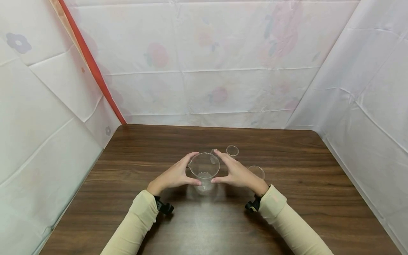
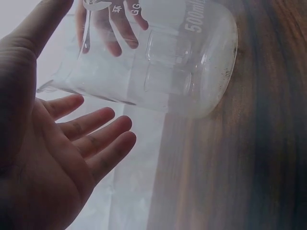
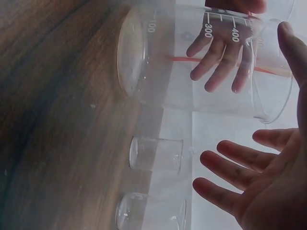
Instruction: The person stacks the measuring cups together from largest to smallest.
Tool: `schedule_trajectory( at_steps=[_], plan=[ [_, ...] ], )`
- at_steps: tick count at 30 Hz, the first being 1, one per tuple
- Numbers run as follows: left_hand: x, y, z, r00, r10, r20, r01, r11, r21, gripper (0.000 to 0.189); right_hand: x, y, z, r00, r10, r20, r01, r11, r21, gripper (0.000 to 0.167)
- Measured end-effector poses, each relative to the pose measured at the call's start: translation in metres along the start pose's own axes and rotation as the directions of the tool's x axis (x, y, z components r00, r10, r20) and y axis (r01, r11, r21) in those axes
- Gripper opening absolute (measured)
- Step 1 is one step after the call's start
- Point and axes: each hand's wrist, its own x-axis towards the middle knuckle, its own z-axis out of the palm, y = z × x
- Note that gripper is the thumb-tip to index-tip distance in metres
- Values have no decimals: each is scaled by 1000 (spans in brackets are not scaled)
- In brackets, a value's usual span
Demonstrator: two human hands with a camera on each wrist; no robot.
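Note:
A large clear glass beaker [image 1: 204, 169], printed with a 500 ml mark, stands upright on the table between my hands. To its left, my left hand [image 1: 174, 174] has its thumb and fingers spread around that side. My right hand [image 1: 237, 173] mirrors it on the right, fingers straight and parted. In the left wrist view, the left hand [image 2: 62, 148] has fingers extended beside the beaker wall [image 2: 206, 62]. Extended fingers also show on the right hand [image 3: 259, 177] in the right wrist view, next to the beaker [image 3: 158, 67].
Behind and to the right are smaller clear glass vessels: one [image 1: 232, 151] toward the back, another [image 1: 256, 172] partly behind my right forearm, and one [image 1: 213, 157] overlapped by the large rim. The brown wooden table [image 1: 302, 212] is bordered by white sheets [image 1: 204, 88].

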Motion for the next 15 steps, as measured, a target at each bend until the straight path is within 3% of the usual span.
schedule_trajectory(
  at_steps=[15],
  plan=[
    [-1,-3,3,1000,3,6,-3,1000,16,93,3,1,12,1000,6,2,-6,998,60,99]
  ],
)
